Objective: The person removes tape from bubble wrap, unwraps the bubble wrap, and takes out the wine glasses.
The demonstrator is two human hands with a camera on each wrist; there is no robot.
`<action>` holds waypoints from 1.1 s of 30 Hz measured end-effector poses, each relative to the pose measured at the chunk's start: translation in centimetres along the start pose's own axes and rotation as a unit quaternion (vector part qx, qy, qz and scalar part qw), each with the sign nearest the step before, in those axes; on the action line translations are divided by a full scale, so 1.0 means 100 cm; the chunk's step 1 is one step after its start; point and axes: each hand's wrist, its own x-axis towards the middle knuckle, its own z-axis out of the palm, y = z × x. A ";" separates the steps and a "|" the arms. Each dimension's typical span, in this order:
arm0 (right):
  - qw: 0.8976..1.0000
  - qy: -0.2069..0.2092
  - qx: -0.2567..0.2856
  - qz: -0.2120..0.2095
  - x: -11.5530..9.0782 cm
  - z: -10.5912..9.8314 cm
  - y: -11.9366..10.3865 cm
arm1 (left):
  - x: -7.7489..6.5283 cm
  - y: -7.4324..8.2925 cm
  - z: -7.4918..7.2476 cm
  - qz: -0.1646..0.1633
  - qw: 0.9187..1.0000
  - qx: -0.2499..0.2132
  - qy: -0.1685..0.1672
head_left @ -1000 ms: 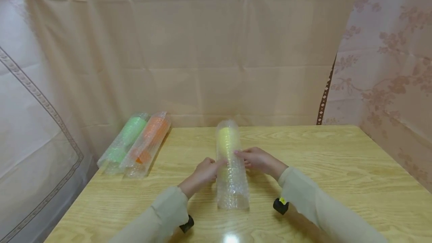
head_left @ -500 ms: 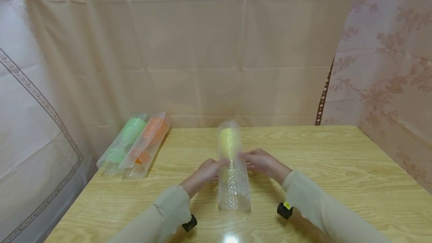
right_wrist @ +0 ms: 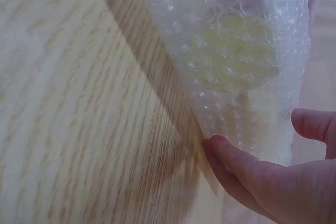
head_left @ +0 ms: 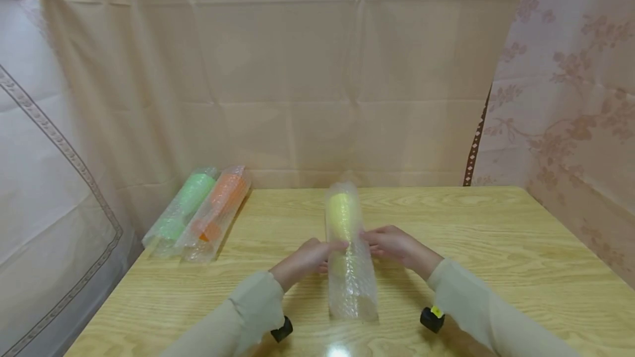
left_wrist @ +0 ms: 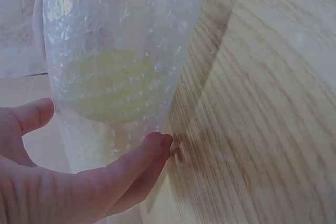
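The left hand point(head_left: 308, 259) and right hand point(head_left: 399, 248) hold a bubble-wrapped yellow cylinder point(head_left: 353, 277) from opposite sides, each grip clamped on it between thumb and fingers. It points lengthwise away, near the middle of the wood-grain surface point(head_left: 496, 241). A bubble-wrapped green roll point(head_left: 187, 203) and orange roll point(head_left: 221, 205) lie side by side, far left.

Pale cream sleeves point(head_left: 248, 307) are ending in loose cuffs point(head_left: 440, 282); black blocks point(head_left: 431, 321) are showing beneath, with a yellow patch point(head_left: 437, 311) marking the right one.
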 end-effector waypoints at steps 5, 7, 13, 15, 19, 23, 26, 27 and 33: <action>1.000 -0.018 0.000 -0.006 -0.008 -0.001 0.000 | -0.004 0.002 0.004 -0.004 1.000 0.005 0.001; 1.000 -0.022 -0.001 -0.005 -0.011 -0.001 0.000 | -0.006 0.002 0.005 -0.003 1.000 0.007 0.002; 0.999 -0.033 -0.003 0.001 -0.022 -0.001 -0.003 | -0.010 0.003 0.006 0.018 0.999 0.027 -0.018; 0.999 -0.032 -0.009 0.003 -0.025 -0.001 -0.003 | -0.011 0.003 0.006 0.021 0.999 0.034 -0.026; 0.999 -0.031 -0.024 0.003 -0.030 -0.001 -0.004 | -0.013 0.003 0.008 0.020 0.999 0.041 -0.027; 0.999 -0.017 -0.036 0.008 -0.034 -0.002 -0.007 | -0.013 0.004 0.010 0.017 0.999 0.044 -0.022; 0.999 -0.006 -0.047 0.007 -0.037 -0.004 -0.008 | -0.013 0.004 0.011 0.021 0.999 0.041 -0.024; 0.999 -0.005 -0.054 0.006 -0.037 -0.004 -0.009 | -0.014 0.004 0.011 0.024 0.999 0.037 -0.025; 0.996 0.003 -0.085 0.002 -0.037 -0.010 -0.015 | -0.016 0.005 0.013 0.029 0.998 0.047 -0.015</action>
